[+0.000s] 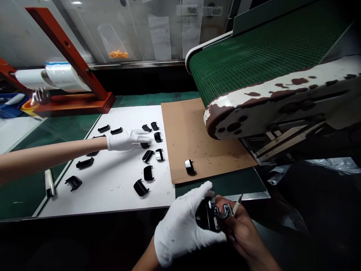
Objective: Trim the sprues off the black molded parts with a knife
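Observation:
My left hand (183, 227), in a white glove, grips a glossy black plastic part (207, 214) between thumb and fingers, above the near edge of the table. My bare right hand (244, 233) is closed close against the part's right side. A slim, pale, pen-like tool (237, 205) with a dark pointed tip sticks up from its fingers. Between the hands shows a shiny dark curved piece (224, 211); whether it belongs to the part I cannot tell. Straight ahead, a similar black part (190, 167) lies on the brown cardboard (183, 131).
From the left, a co-worker's white-gloved hand (128, 140) reaches over several black parts (148, 173) on a white sheet (113, 195). A green conveyor belt (254, 56) overhangs at right. Film rolls (63, 77) hang on an orange stand (104, 101). A pale, dark-tipped tool (49, 182) lies at left.

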The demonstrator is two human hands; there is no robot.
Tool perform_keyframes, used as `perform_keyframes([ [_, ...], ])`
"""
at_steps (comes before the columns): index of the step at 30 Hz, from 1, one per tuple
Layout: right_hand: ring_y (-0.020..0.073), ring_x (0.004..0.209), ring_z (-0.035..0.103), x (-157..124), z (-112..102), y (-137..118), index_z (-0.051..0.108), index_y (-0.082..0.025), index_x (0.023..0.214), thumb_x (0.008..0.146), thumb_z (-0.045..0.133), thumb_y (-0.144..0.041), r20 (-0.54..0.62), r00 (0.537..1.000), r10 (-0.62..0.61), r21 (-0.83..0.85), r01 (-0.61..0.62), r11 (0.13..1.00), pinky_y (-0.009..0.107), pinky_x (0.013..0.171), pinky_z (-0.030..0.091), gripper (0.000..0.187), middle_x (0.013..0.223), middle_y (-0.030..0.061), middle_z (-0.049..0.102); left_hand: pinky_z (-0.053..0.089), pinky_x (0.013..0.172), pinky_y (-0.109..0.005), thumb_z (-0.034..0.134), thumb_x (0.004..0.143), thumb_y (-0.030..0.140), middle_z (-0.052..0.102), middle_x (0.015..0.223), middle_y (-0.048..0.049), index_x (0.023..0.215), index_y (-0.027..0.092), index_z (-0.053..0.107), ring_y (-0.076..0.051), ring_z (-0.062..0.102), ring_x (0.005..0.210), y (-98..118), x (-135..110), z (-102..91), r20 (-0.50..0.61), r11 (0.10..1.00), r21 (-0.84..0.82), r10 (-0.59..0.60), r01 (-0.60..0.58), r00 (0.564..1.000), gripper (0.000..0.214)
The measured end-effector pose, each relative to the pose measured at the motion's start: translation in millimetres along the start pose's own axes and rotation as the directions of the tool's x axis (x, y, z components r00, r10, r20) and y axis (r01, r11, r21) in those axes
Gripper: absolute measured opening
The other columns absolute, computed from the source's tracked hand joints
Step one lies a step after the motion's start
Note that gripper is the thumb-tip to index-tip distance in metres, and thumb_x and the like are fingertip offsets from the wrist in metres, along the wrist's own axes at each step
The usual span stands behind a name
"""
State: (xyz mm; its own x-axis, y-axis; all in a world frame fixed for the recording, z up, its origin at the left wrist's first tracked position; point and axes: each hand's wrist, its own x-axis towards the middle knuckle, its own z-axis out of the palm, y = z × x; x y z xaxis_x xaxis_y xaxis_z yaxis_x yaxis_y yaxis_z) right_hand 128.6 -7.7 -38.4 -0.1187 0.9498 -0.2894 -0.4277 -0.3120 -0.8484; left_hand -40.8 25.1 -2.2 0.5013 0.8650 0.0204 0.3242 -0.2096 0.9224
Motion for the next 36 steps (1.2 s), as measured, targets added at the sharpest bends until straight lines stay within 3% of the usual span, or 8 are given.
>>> perform_keyframes([
  [10,0.0021,0.042,0.025,-3,-9,-1,0.068,-0.016,0.061,0.071,0.078,-0.049,0.003,1.0,-0.017,-0.126,0.017,0.992,0.02,0.035,0.011,0.035,0.069,-0.0029,0.043,0.05,0.101,-0.038,0.09,0.062,0.036,0.063,0.128,-0.0072,0.141,0.026,0.044,-0.028,0.062,0.115,11,1,-8.2,0.092,0.997,0.056,0.043,-0.049,0.995,0.091],
  [14,0.0018,0.04,0.025,-1,-8,-3,0.069,-0.016,0.063,0.068,0.078,-0.054,-0.067,0.998,-0.01,-0.148,0.0,0.989,0.019,0.035,0.013,0.04,0.063,-0.004,0.043,0.052,0.099,-0.036,0.088,0.064,0.037,0.064,0.127,-0.0074,0.139,0.024,0.047,-0.027,0.063,0.113,8,2,-3.3,0.019,0.998,0.053,0.016,-0.017,1.0,0.087],
  [18,0.004,0.036,0.023,0,-8,-8,0.074,-0.016,0.091,0.084,0.061,-0.059,-0.194,0.98,-0.033,-0.185,-0.003,0.983,0.018,0.036,0.016,0.045,0.039,-0.0096,0.031,0.049,0.104,-0.042,0.085,0.07,0.026,0.06,0.133,-0.0134,0.14,0.019,0.045,-0.029,0.058,0.121,-6,1,2.5,-0.089,0.977,0.209,0.067,-0.047,0.994,0.081],
  [20,0.0045,0.036,0.026,0,-8,-11,0.073,-0.015,0.097,0.081,0.063,-0.06,-0.215,0.976,-0.036,-0.229,-0.015,0.973,0.018,0.037,0.018,0.049,0.036,-0.0095,0.033,0.049,0.104,-0.045,0.084,0.069,0.022,0.059,0.135,-0.0145,0.14,0.019,0.044,-0.031,0.055,0.124,-14,0,4.2,-0.108,0.952,0.3,0.103,-0.066,0.989,0.082],
  [25,0.0003,0.034,0.026,1,-3,-21,0.075,-0.014,0.082,0.072,0.078,-0.05,-0.167,0.983,0.071,-0.247,-0.111,0.963,0.019,0.037,0.011,0.038,0.044,-0.0046,0.049,0.051,0.102,-0.047,0.08,0.07,0.019,0.063,0.131,-0.0122,0.138,0.02,0.046,-0.033,0.058,0.122,-26,-6,12.0,-0.131,0.903,0.412,0.189,-0.119,0.973,0.076],
  [31,-0.0009,0.03,0.015,-1,-10,-25,0.072,-0.012,0.07,0.072,0.079,-0.05,-0.047,0.967,0.252,-0.1,-0.255,0.962,0.016,0.034,0.009,0.039,0.032,-0.0122,0.028,0.056,0.098,-0.041,0.081,0.07,0.032,0.066,0.125,-0.0116,0.138,0.023,0.044,-0.031,0.064,0.115,-36,-20,35.4,-0.29,0.919,0.378,0.236,-0.116,0.927,0.078],
  [34,-0.0016,0.03,0.013,-4,-16,-14,0.07,-0.013,0.068,0.067,0.081,-0.052,0.004,0.95,0.312,-0.009,-0.312,0.95,0.014,0.031,0.012,0.04,0.034,-0.0124,0.03,0.056,0.098,-0.041,0.078,0.076,0.038,0.063,0.129,-0.0117,0.138,0.025,0.045,-0.029,0.063,0.117,-34,-29,44.5,-0.285,0.942,0.33,0.168,-0.068,0.944,0.072],
  [36,-0.0019,0.027,0.01,-7,-16,-3,0.065,-0.015,0.061,0.056,0.084,-0.058,0.034,0.94,0.34,0.04,-0.341,0.939,0.014,0.028,0.011,0.048,0.034,-0.0131,0.029,0.055,0.096,-0.045,0.069,0.085,0.041,0.061,0.131,-0.0121,0.133,0.023,0.05,-0.028,0.063,0.115,-28,-32,48.2,-0.242,0.948,0.318,0.119,-0.037,0.963,0.055],
])
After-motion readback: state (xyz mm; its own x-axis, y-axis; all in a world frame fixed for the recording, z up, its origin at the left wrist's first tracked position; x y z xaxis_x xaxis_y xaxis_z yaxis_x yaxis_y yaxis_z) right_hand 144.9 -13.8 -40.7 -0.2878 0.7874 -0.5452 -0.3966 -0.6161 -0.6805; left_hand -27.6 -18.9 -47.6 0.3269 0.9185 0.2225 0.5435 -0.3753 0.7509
